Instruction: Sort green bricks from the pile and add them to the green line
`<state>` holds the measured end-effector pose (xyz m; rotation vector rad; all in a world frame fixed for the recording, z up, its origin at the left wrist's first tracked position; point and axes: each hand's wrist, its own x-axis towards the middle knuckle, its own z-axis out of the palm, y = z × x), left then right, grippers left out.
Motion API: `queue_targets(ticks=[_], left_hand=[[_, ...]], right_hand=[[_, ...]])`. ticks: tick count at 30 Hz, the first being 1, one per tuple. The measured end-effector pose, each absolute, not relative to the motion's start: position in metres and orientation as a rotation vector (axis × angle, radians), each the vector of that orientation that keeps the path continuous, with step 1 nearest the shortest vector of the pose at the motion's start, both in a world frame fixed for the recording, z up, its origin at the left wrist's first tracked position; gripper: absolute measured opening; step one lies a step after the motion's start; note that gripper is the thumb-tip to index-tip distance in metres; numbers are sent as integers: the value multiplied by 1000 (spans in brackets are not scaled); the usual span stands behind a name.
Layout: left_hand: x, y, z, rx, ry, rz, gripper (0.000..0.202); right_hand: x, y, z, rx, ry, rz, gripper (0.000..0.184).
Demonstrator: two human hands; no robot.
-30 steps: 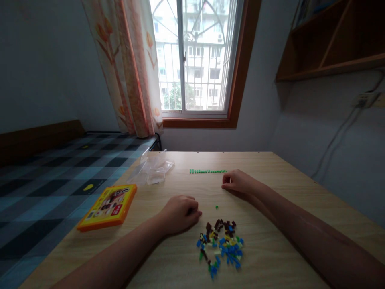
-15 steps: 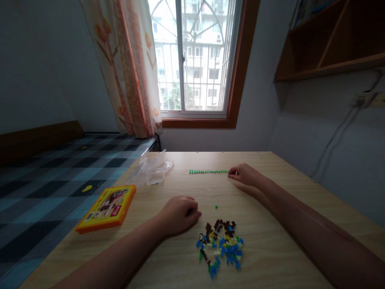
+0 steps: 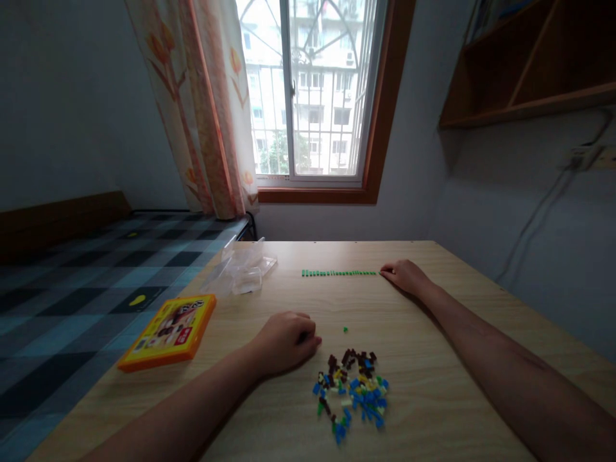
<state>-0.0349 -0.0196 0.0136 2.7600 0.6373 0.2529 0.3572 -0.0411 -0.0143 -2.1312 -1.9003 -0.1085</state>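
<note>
A line of small green toy bricks point(image 3: 339, 274) runs from left to right across the far part of the table. At its right end, my right hand point(image 3: 400, 276) pinches with thumb and forefinger at a tiny green brick point(image 3: 380, 273) on the tabletop. My left hand point(image 3: 287, 341) rests on the wood with its fingers curled in, and no object shows in it. In front of it lies a loose pile of small bricks point(image 3: 368, 399) in blue, brown, yellow, cream and green. One lone green brick point(image 3: 345, 330) sits between the pile and the line.
A yellow and orange box point(image 3: 168, 333) lies at the table's left edge. Behind it are clear plastic packaging pieces point(image 3: 245, 273). A bed with a checked cover point(image 3: 72, 295) borders the left side, and a window point(image 3: 317, 96) is beyond the far edge.
My right hand has shifted to the right along the line, and more green bricks show at that end. My left hand has stayed in place.
</note>
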Motion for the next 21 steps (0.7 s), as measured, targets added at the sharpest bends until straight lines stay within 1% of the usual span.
queue_targets(ticks=[15, 21], left_hand=[[-35, -19, 12, 2769, 632, 257, 26], [-34, -19, 14, 2763, 623, 244, 27]], right_hand=[[354, -38, -22, -2112, -1798, -126, 28], [356, -41, -29, -2095, -1690, -99, 31]])
